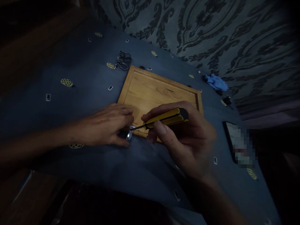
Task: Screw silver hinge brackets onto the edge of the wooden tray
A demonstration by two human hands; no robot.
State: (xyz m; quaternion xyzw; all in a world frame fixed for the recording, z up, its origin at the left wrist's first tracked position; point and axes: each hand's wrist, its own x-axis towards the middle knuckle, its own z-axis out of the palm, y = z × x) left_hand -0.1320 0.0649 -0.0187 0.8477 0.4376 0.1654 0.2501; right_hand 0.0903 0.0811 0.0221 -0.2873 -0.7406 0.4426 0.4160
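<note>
My right hand (pixel 187 137) is closed around a yellow and black screwdriver (pixel 164 119). The screwdriver's thin shaft points left, its tip at a small shiny metal fitting (pixel 128 135) on the near left corner of a wooden panel (pixel 161 93) with a raised rim. At that same corner, my left hand (pixel 111 125) has its fingers curled, thumb and forefinger on either side of the fitting. The panel lies flat on the table. Whether the tip sits in a screw head is too small to tell.
More shiny metal fittings (pixel 123 60) lie beyond the panel's far left corner. Off to the right are a crumpled blue cloth or glove (pixel 217 82), a small black object (pixel 227 100) and a phone (pixel 231 137). A patterned wall (pixel 199 34) bounds the table's (pixel 91 68) far side.
</note>
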